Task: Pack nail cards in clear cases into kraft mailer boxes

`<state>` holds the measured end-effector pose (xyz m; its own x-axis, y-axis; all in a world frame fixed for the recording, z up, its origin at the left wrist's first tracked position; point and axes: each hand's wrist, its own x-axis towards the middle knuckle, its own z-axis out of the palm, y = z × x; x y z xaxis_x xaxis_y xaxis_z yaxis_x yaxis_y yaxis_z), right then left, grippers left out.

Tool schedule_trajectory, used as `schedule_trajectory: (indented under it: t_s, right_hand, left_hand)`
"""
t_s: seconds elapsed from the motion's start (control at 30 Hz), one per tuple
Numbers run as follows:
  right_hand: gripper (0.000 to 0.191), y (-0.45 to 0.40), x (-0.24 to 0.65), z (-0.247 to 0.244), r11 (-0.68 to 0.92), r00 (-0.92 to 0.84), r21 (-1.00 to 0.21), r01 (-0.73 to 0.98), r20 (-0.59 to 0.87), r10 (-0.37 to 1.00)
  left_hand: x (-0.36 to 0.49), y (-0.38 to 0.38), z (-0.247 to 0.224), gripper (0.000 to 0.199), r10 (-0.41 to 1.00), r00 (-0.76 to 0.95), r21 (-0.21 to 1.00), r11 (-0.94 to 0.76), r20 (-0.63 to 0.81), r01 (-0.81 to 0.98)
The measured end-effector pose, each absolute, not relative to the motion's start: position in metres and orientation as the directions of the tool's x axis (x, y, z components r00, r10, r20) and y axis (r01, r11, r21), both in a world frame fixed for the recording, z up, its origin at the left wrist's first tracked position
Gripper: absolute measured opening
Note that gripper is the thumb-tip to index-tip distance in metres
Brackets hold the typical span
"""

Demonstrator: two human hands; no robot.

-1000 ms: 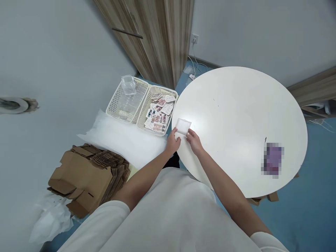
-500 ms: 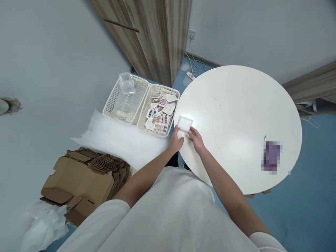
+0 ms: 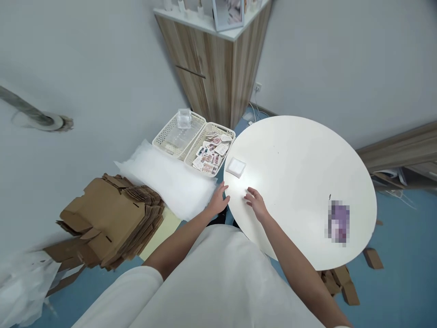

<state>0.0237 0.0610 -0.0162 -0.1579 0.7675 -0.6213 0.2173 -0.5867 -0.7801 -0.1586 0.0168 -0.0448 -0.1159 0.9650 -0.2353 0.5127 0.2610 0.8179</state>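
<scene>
A small square packet [image 3: 236, 167], wrapped in white, lies flat near the left edge of the round white table [image 3: 297, 150]. My left hand [image 3: 217, 199] is just off the table's edge, below the packet and apart from it, with its fingers spread. Over the table surface, my right hand [image 3: 256, 202] is held with the fingers apart and nothing in them. Neither hand touches the packet. What the wrapping holds cannot be made out.
Left of the table stand a white basket of printed cards [image 3: 210, 155] and another basket with clear plastic boxes [image 3: 180, 132]. White foam sheets [image 3: 170, 177] lie in front. Folded brown cartons [image 3: 109, 218] are stacked at lower left. A blurred purple item [image 3: 339, 221] rests on the table's right side.
Both hands have let go of the white packet and drawn back toward my body. The packet now lies on the table. The view has tilted up, showing the cabinet top.
</scene>
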Motion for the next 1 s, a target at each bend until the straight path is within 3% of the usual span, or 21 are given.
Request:
schedule_trajectory:
  t_s: [0.27,0.53,1.0]
  right_hand:
    - [0.044,0.018,0.050,-0.017,-0.628,-0.294,-0.755,0.190,-0.654,0.697]
    - [0.037,0.005,0.036,-0.015,-0.568,-0.437,-0.783,0.251,-0.616,0.656]
    - [0.038,-0.006,-0.087,0.012,-0.205,-0.634,-0.875,0.439,-0.463,0.620]
  left_hand:
    - [-0.145,-0.041,-0.019,0.037,0.895,-0.038,0.764,0.400,-0.444,0.505]
    - [-0.153,-0.093,-0.017,0.041,0.847,0.084,0.627,0.318,-0.525,0.711]
    - [-0.258,-0.161,0.011,0.041,0.925,-0.222,0.636,0.373,-0.307,0.676]
